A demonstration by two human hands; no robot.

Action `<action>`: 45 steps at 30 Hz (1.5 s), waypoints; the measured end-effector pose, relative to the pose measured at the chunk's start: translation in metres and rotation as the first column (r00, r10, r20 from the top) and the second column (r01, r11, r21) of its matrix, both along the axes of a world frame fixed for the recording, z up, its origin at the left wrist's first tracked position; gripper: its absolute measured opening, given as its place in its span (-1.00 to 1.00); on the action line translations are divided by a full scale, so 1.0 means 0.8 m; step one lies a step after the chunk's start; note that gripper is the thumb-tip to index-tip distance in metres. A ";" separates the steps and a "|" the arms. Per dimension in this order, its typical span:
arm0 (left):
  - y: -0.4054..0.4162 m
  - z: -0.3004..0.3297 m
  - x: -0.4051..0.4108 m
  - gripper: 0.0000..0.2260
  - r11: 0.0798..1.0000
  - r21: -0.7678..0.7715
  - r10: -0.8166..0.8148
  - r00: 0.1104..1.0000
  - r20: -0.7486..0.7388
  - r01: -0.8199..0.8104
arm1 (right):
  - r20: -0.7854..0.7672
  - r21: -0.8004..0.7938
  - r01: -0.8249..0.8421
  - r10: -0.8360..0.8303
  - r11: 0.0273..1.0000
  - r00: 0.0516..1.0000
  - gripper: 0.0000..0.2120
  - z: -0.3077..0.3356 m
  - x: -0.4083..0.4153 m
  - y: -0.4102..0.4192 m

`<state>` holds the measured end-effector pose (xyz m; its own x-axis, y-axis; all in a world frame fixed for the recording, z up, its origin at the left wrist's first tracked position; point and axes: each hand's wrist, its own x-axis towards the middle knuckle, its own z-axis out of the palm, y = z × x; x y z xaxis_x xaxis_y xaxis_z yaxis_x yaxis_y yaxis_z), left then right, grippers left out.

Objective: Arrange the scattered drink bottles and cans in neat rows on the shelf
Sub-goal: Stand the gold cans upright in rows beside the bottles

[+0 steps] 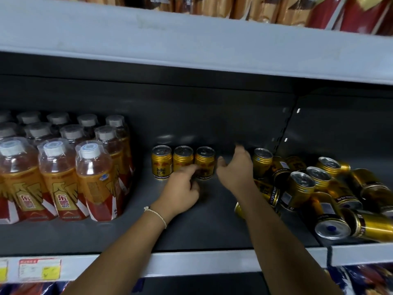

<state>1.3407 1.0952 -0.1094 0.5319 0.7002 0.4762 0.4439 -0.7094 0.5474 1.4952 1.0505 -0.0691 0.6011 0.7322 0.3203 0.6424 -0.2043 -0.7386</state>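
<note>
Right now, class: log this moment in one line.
row: three upright cans | left hand: touching third can | right hand: open, empty | pile of cans: unsorted

Dim grey metal shop shelving (191,264)

Your forearms are bare, with no sleeves reaching into view. On your left wrist you wear a thin pale cord bracelet (158,215), knotted at the outer side. Your right wrist carries nothing, and your fingers show no rings.
</note>
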 end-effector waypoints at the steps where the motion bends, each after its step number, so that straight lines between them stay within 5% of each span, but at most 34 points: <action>1: -0.006 0.003 0.007 -0.56 1.000 -0.007 -0.011 1.000 0.009 0.011 | 0.006 0.005 0.003 -0.003 1.000 1.000 -0.40 0.004 0.010 -0.009; 11: -0.063 0.021 0.112 -0.65 0.990 -0.005 -0.142 0.989 0.033 0.142 | 0.039 0.032 0.137 -0.138 0.990 0.990 -0.58 0.025 0.123 -0.104; 21: -0.092 0.035 0.199 -0.81 0.967 -0.113 -0.248 0.943 -0.223 0.228 | 0.377 -0.455 0.114 0.075 0.883 0.923 -0.47 0.015 0.184 -0.149; 27: -0.099 0.032 0.206 -0.88 0.976 -0.087 -0.218 0.943 -0.252 0.202 | 0.441 -0.517 0.131 0.132 0.846 0.888 -0.33 0.004 0.192 -0.146; 32: -0.101 0.029 0.201 -0.71 0.983 -0.050 -0.181 0.965 -0.188 0.175 | 0.355 -0.424 0.094 0.069 0.901 0.932 -0.32 0.003 0.192 -0.144; 40: -0.089 0.031 0.184 -0.57 0.977 -0.122 -0.172 0.985 0.021 0.174 | 0.169 0.023 -0.084 0.079 0.996 0.983 -0.35 0.033 0.180 -0.144; 45: -0.082 0.050 0.167 -0.41 0.944 -0.143 -0.268 0.943 0.200 0.298 | -0.147 0.238 -0.188 0.227 0.953 0.963 -0.31 0.056 0.155 -0.127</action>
